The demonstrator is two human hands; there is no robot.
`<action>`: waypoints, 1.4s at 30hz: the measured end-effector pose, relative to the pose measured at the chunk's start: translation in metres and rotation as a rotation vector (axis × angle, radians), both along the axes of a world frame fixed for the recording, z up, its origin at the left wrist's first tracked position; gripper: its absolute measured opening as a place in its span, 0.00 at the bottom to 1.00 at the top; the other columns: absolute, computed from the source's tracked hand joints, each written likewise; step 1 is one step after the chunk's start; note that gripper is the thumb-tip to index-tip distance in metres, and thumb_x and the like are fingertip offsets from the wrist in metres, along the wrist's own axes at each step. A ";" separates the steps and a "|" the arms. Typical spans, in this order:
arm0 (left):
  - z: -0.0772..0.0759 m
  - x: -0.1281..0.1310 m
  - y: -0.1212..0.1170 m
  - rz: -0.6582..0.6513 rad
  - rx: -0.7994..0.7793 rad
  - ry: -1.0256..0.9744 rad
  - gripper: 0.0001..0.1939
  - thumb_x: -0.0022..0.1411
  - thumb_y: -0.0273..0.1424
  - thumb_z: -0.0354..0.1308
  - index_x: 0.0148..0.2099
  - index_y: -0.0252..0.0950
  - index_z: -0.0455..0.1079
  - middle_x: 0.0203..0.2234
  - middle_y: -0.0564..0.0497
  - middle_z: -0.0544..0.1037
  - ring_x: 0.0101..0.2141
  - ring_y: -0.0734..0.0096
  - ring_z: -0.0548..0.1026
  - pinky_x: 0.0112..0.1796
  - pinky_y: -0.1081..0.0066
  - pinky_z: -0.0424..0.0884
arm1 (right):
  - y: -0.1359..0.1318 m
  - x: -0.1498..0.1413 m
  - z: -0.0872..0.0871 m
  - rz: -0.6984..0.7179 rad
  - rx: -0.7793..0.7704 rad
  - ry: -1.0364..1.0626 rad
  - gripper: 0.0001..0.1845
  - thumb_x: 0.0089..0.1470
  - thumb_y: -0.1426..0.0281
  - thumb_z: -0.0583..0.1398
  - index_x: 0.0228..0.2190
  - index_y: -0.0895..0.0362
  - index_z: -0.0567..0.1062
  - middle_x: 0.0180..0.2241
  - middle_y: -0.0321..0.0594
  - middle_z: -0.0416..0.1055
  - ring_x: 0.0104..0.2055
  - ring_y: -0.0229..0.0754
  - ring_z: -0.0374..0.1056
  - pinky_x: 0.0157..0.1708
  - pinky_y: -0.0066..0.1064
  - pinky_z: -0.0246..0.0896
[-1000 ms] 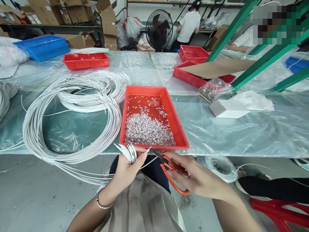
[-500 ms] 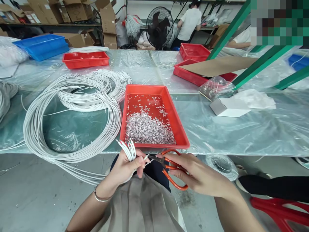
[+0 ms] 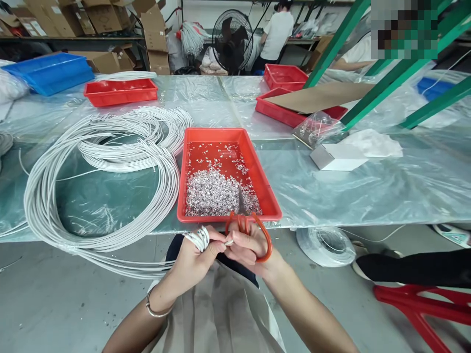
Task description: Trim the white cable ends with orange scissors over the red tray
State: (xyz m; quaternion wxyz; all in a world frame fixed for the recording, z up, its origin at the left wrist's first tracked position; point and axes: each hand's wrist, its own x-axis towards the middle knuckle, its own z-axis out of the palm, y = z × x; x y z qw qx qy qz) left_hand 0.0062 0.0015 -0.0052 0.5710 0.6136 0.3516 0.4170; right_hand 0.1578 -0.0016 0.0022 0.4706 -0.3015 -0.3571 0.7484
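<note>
My left hand [image 3: 198, 255] is closed around a bunch of white cables [image 3: 199, 239], their ends sticking up above the fingers. Between its thumb and forefinger one cable end reaches across to my right hand [image 3: 248, 243], whose fingertips pinch it too. Orange-handled scissors [image 3: 265, 240] hang on the right hand's fingers, their dark blades pointing away over the near rim of a red tray [image 3: 274, 206]. Inside that tray lies a heap of small silvery clippings [image 3: 211, 193]. A large coil of white cable [image 3: 44, 196] rests on the table to the left, strands running down toward my left hand.
Plastic sheeting covers the table [image 3: 312, 196]. A white box [image 3: 336, 158] and green metal bars [image 3: 362, 95] stand to the right. Farther back are a blue bin [image 3: 47, 73], a shallow red tray [image 3: 121, 93] and a fan [image 3: 232, 41]. A red stool [image 3: 415, 304] is at lower right.
The scissors have swung from pointing left at a cable to pointing away over the tray. My right hand has moved left and now pinches the cable end. The view has shifted slightly.
</note>
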 end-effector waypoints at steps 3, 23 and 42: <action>0.001 -0.001 0.002 0.012 0.104 0.041 0.10 0.61 0.36 0.55 0.34 0.34 0.73 0.26 0.50 0.73 0.20 0.77 0.66 0.22 0.75 0.62 | 0.000 0.000 -0.005 0.128 -0.161 0.163 0.17 0.47 0.59 0.64 0.19 0.57 0.68 0.06 0.18 0.46 0.08 0.25 0.37 0.15 0.24 0.43; 0.008 0.004 0.003 0.152 -0.057 0.026 0.09 0.55 0.34 0.61 0.29 0.32 0.70 0.16 0.56 0.67 0.17 0.80 0.63 0.21 0.78 0.60 | -0.001 0.004 0.016 -0.289 0.362 -0.550 0.09 0.45 0.65 0.65 0.22 0.59 0.79 0.12 0.32 0.62 0.14 0.31 0.52 0.13 0.23 0.49; 0.007 0.003 0.001 0.149 0.021 0.094 0.08 0.56 0.34 0.60 0.29 0.33 0.72 0.18 0.54 0.69 0.20 0.76 0.67 0.23 0.75 0.63 | -0.005 0.013 0.017 -0.236 0.405 -0.585 0.07 0.45 0.67 0.66 0.23 0.58 0.77 0.15 0.32 0.64 0.16 0.32 0.54 0.16 0.25 0.51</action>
